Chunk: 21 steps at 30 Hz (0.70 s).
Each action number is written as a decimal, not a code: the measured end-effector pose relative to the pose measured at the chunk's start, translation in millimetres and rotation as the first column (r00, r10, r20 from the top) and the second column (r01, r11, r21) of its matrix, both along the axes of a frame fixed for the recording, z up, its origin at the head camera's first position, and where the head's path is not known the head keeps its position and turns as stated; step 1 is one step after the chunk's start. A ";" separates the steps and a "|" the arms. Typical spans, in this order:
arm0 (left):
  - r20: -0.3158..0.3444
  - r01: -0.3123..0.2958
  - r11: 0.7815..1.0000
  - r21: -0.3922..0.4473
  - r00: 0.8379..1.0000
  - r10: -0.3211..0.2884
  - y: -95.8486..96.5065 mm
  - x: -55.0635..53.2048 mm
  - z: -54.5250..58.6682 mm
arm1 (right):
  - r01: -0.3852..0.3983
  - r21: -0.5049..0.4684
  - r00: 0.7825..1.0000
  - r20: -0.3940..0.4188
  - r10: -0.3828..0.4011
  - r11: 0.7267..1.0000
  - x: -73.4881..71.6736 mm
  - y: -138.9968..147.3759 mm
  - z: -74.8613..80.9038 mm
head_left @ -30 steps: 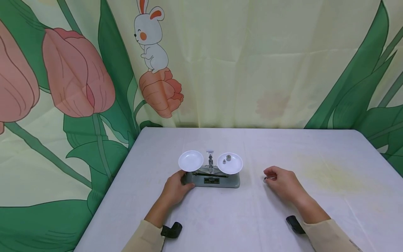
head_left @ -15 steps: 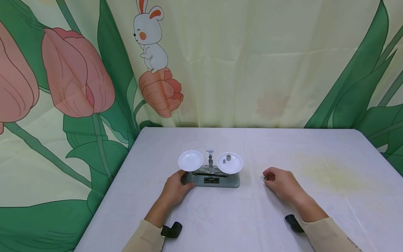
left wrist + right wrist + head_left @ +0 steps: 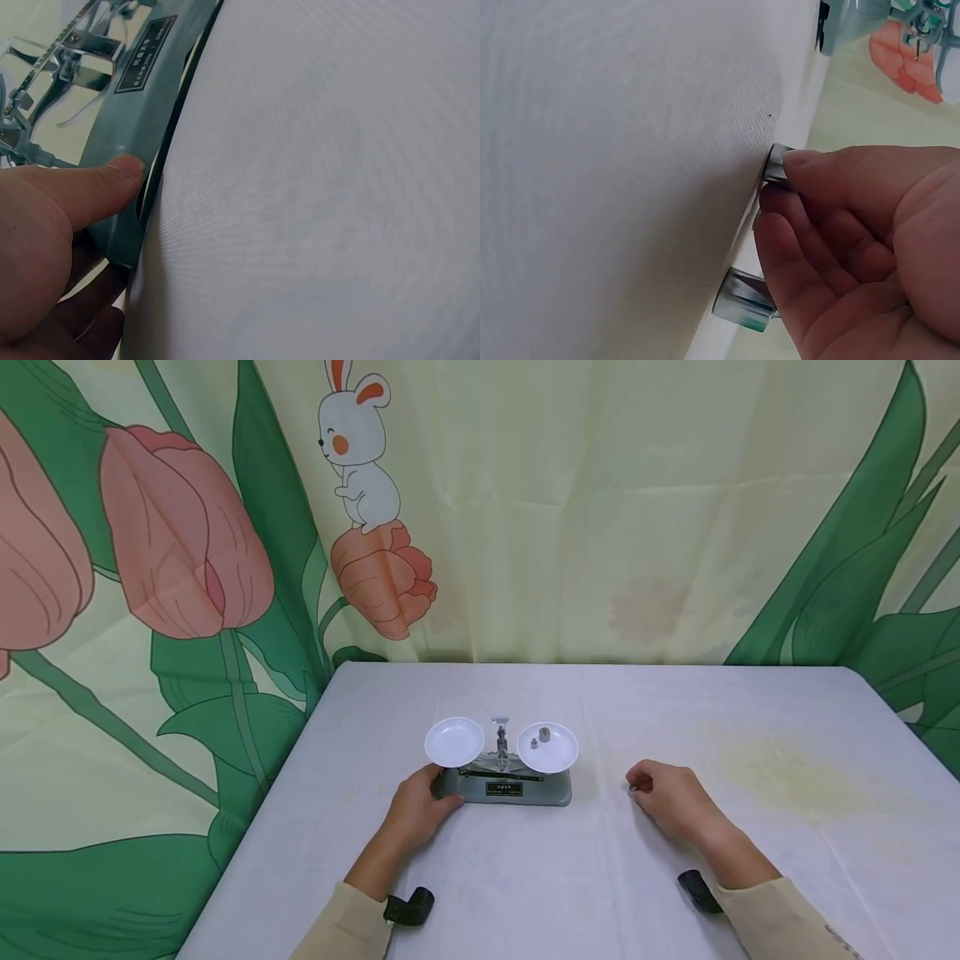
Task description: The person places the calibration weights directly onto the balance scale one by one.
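A grey balance scale [image 3: 504, 789] with two white pans stands mid-table in the head view. Its left pan [image 3: 454, 742] holds nothing visible; two metal weights [image 3: 544, 735] of different sizes sit in the right pan [image 3: 561, 756]. My left hand [image 3: 417, 808] grips the left end of the base, thumb [image 3: 112, 184] on the front edge. To the right of the scale, low over the tabletop, my right hand [image 3: 678, 797] pinches a small silver metal weight [image 3: 775, 166] at its fingertips. In the right wrist view another silver weight [image 3: 742, 300] stands beyond the fingers.
A white cloth covers the table [image 3: 570, 893]. Behind it hangs a curtain [image 3: 600, 527] printed with tulips, a rabbit and a carrot. Each wrist wears a black camera; the right one [image 3: 699, 891] sits near the tabletop.
My right hand has shifted very slightly to the left, and the small weight has moved a little at its fingertips. The left hand and the scale stay where they were.
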<state>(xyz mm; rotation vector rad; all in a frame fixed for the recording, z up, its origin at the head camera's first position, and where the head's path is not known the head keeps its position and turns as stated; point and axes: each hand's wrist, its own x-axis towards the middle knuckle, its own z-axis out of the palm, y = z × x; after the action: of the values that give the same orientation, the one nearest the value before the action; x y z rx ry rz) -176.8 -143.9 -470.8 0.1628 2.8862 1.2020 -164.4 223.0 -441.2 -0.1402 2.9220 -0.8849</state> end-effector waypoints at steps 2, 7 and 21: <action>-0.002 0.000 1.000 0.002 1.000 0.000 -0.3 -0.1 0.1 | 0.000 0.008 1.000 -0.001 0.000 1.000 0.5 -1.1 0.2; -0.006 0.003 1.000 0.003 1.000 -0.003 -0.4 0.2 1.3 | 0.003 0.007 1.000 -0.028 -0.003 1.000 2.8 -4.0 1.9; -0.003 0.006 1.000 0.001 1.000 -0.006 -0.3 0.1 0.7 | -0.011 -0.060 0.990 -0.140 0.002 0.998 6.9 -10.1 21.2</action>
<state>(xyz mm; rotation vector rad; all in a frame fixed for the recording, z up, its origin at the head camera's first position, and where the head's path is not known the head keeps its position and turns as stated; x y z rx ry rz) -176.7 -144.2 -470.2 0.1733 2.8853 1.2039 -157.5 212.8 -420.0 -0.2248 3.0216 -1.0031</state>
